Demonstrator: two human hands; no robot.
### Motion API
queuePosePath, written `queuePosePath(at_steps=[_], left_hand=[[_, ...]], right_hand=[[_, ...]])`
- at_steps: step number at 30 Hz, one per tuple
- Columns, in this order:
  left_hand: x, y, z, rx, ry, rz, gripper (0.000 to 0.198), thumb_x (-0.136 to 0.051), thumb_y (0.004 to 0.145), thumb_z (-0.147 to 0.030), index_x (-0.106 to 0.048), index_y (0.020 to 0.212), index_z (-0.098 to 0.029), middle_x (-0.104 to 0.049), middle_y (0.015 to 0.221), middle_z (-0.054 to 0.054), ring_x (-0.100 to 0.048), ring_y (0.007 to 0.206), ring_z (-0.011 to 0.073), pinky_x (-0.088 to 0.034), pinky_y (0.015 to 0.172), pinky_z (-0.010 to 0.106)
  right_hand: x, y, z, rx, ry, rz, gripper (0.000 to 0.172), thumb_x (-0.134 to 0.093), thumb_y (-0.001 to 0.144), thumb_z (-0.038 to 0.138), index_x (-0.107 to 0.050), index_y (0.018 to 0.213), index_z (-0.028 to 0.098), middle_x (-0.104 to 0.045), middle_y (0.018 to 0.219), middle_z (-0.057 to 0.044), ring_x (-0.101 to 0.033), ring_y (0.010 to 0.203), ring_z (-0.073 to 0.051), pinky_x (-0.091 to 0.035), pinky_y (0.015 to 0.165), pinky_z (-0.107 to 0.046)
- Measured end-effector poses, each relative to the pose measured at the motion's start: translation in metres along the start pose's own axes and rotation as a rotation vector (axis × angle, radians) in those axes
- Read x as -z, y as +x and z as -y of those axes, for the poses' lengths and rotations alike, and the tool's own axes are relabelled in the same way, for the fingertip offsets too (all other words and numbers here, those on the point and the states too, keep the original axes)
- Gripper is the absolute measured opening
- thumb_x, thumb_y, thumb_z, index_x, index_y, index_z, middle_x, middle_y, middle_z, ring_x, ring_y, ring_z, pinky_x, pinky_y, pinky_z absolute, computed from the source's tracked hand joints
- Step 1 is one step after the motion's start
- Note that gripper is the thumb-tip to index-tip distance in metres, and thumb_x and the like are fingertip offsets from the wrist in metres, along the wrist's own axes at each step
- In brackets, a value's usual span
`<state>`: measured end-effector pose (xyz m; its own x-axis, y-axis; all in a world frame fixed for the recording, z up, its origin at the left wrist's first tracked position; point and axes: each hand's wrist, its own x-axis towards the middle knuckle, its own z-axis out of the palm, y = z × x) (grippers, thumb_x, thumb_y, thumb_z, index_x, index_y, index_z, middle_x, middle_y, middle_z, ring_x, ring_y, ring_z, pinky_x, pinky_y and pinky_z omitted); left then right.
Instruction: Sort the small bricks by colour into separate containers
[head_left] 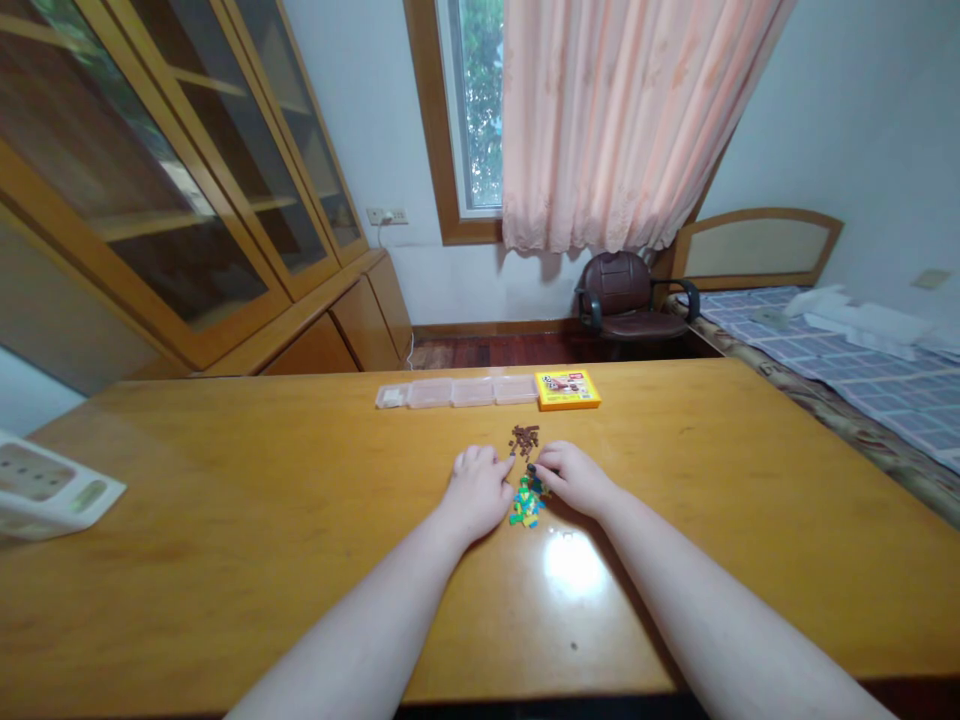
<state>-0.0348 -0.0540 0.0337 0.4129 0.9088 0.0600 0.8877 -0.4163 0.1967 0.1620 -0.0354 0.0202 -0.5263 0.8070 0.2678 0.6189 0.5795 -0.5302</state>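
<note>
A small heap of green, blue and yellow toy building bricks point(527, 505) lies on the wooden table between my hands. Just beyond it is a pile of brown bricks point(524, 438). To the left of both, my left hand point(478, 490) rests on the table, its index finger stretched toward the brown pile and nothing seen in it. My right hand point(576, 476) is at the right edge of the coloured heap, thumb and fingers pinched together. Something small and dark shows at those fingertips, too small to name.
Clear plastic trays point(472, 392) stand in a row near the table's far edge, beside a yellow box point(568, 390). A white device point(52, 485) sits at the left of the table point(225, 580). Beyond are a glass cabinet, a brown chair point(628, 295) and a bed.
</note>
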Motion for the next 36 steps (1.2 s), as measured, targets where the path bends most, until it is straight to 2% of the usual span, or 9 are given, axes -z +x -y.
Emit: queuePosePath(at_steps=[5, 9, 20, 24, 26, 27, 30, 32, 36], left_hand=[[-0.012, 0.004, 0.007, 0.033, -0.026, -0.011, 0.047, -0.046, 0.082, -0.029, -0.052, 0.128, -0.029, -0.042, 0.140, 0.008, -0.025, 0.133, 0.0308, -0.012, 0.111, 0.052], [-0.016, 0.009, 0.013, 0.088, -0.075, 0.076, 0.049, -0.039, 0.088, -0.039, -0.043, 0.135, -0.030, -0.033, 0.147, 0.008, -0.021, 0.137, 0.0307, -0.010, 0.111, 0.054], [-0.021, 0.015, 0.014, -0.054, -0.283, 0.104, 0.052, -0.037, 0.089, -0.036, -0.036, 0.140, -0.025, -0.031, 0.148, 0.006, -0.025, 0.138, 0.0225, -0.010, 0.114, 0.048], [-0.026, 0.019, 0.021, -0.018, -0.609, -0.016, 0.054, -0.039, 0.086, -0.026, -0.037, 0.139, -0.022, -0.034, 0.147, 0.005, -0.029, 0.136, 0.0194, -0.018, 0.114, 0.041], [-0.029, 0.024, 0.028, 0.080, -0.799, -0.122, 0.052, -0.042, 0.082, -0.025, -0.045, 0.134, -0.018, -0.042, 0.142, 0.009, -0.037, 0.131, 0.0205, -0.025, 0.112, 0.039], [-0.031, 0.027, 0.032, 0.133, -0.885, -0.169, 0.050, -0.044, 0.081, -0.025, -0.051, 0.129, -0.016, -0.047, 0.138, 0.010, -0.042, 0.128, 0.0215, -0.028, 0.110, 0.039], [-0.033, 0.036, 0.041, 0.275, -1.150, -0.282, 0.038, -0.048, 0.077, -0.028, -0.064, 0.107, -0.014, -0.063, 0.115, 0.012, -0.057, 0.107, 0.0212, -0.041, 0.097, 0.036], [-0.034, 0.041, 0.046, 0.367, -1.319, -0.358, 0.033, -0.049, 0.074, -0.031, -0.066, 0.096, -0.013, -0.068, 0.093, 0.009, -0.061, 0.082, 0.0165, -0.049, 0.076, 0.030], [-0.033, 0.044, 0.051, 0.408, -1.447, -0.414, 0.030, -0.050, 0.071, -0.037, -0.064, 0.083, -0.013, -0.056, 0.063, -0.001, -0.045, 0.049, 0.0081, -0.035, 0.046, 0.019]], right_hand=[[-0.005, 0.002, -0.015, -0.358, 0.231, -0.326, 0.034, -0.041, 0.086, 0.036, -0.062, 0.068, 0.016, -0.060, 0.072, -0.006, -0.054, 0.073, -0.018, -0.041, 0.069, -0.030], [-0.015, 0.005, -0.027, -0.566, 0.661, -0.427, 0.036, -0.045, 0.078, 0.045, -0.065, 0.074, 0.015, -0.064, 0.071, -0.007, -0.058, 0.071, -0.019, -0.044, 0.068, -0.030], [-0.026, 0.006, 0.001, -0.354, 0.913, -0.153, 0.033, -0.058, 0.072, 0.048, -0.065, 0.068, 0.016, -0.063, 0.066, -0.003, -0.055, 0.068, -0.017, -0.044, 0.068, -0.029], [-0.020, 0.011, -0.017, -0.430, 0.844, -0.466, 0.032, -0.057, 0.072, 0.048, -0.064, 0.073, 0.017, -0.063, 0.071, -0.005, -0.056, 0.070, -0.017, -0.044, 0.066, -0.029], [-0.017, 0.016, -0.030, -0.516, 0.807, -0.608, 0.029, -0.054, 0.072, 0.045, -0.062, 0.072, 0.017, -0.058, 0.062, -0.002, -0.052, 0.061, -0.015, -0.042, 0.060, -0.027], [-0.015, 0.018, -0.036, -0.540, 0.811, -0.590, 0.028, -0.052, 0.072, 0.044, -0.061, 0.071, 0.017, -0.055, 0.057, 0.000, -0.050, 0.056, -0.014, -0.041, 0.056, -0.026], [-0.012, 0.023, -0.046, -0.544, 0.733, -0.382, 0.018, -0.054, 0.068, 0.035, -0.057, 0.066, 0.018, -0.048, 0.048, 0.004, -0.044, 0.048, -0.011, -0.035, 0.050, -0.023], [-0.011, 0.023, -0.047, -0.529, 0.708, -0.299, 0.016, -0.051, 0.068, 0.031, -0.060, 0.072, 0.018, -0.051, 0.050, 0.004, -0.046, 0.047, -0.012, -0.036, 0.049, -0.023], [-0.009, 0.019, -0.040, -0.365, 0.430, -0.228, 0.021, -0.046, 0.070, 0.023, -0.066, 0.078, 0.018, -0.064, 0.068, -0.001, -0.057, 0.065, -0.015, -0.043, 0.064, -0.026]])
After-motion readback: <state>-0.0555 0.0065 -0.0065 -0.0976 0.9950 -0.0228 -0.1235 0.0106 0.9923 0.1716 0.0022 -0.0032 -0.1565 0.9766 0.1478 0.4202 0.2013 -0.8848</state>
